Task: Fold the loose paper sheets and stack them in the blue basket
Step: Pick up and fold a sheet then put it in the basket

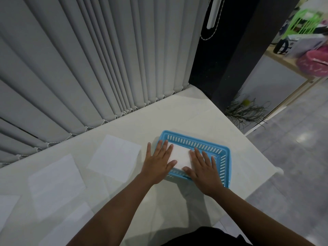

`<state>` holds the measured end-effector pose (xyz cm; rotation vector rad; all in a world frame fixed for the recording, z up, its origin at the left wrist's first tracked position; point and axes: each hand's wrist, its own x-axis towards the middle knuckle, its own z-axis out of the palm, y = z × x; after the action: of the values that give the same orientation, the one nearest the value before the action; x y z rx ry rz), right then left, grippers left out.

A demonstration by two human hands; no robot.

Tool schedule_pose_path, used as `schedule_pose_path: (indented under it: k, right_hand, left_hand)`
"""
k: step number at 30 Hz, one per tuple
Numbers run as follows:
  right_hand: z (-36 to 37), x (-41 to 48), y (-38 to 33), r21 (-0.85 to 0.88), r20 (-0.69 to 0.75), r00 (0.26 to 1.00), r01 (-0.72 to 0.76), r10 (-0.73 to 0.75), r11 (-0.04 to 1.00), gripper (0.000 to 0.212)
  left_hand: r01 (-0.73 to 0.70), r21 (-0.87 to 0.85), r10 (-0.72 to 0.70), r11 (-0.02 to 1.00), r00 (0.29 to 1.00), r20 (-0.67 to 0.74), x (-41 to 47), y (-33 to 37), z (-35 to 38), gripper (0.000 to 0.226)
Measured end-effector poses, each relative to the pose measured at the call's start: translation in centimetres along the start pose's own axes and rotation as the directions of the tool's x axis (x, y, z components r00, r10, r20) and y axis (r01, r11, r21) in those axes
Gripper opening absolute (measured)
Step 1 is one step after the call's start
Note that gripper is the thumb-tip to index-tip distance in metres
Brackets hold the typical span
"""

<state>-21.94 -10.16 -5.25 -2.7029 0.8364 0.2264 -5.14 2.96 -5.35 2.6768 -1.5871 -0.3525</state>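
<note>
A blue slotted basket (pixel 224 153) stands on the white table (pixel 209 118), right of centre. Inside it lies a folded white paper (pixel 180 155). My left hand (pixel 158 161) lies flat with straight fingers on the paper's left part and over the basket's left rim. My right hand (pixel 202 167) presses flat on the paper's right part, fingers spread. Several loose unfolded sheets lie to the left: one (pixel 113 158) next to my left hand, one (pixel 56 185) further left, and others (pixel 71 226) near the front edge.
Grey vertical blinds (pixel 88 59) hang along the table's far edge. A dark pillar (pixel 236 55) stands at the far right corner. The table's right edge drops to a grey floor (pixel 292 166), with a dry plant (pixel 246 110) and shelves beyond.
</note>
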Motion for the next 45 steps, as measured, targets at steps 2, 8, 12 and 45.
schedule_pose_path:
  k: [2, 8, 12, 45]
  right_hand:
    - [-0.8, -0.2, 0.2, 0.053, -0.038, 0.998, -0.039, 0.041, 0.998, 0.088]
    - [-3.3, 0.7, -0.8, 0.12, -0.162, 0.986, -0.027, 0.046, 0.992, 0.079]
    - [-4.1, 3.3, -3.4, 0.046, -0.158, 0.98, 0.126, -0.118, 0.991, 0.061]
    - [1.2, 21.9, -28.0, 0.027, 0.312, 0.668, 0.704, -0.675, 0.709, 0.033]
  left_hand:
    - [0.04, -0.068, -0.042, 0.997, 0.999, -0.024, -0.4, -0.1, 0.1, 0.067]
    - [0.194, -0.302, -0.24, 0.933, 0.963, -0.121, -2.6, -3.0, 0.1, 0.06]
    - [0.417, -0.412, -0.5, 0.81, 0.859, -0.114, -4.4, -5.2, -0.3, 0.055]
    - [0.682, -0.587, -0.816, 0.437, 0.575, 0.06, -6.9, -18.3, -0.4, 0.021]
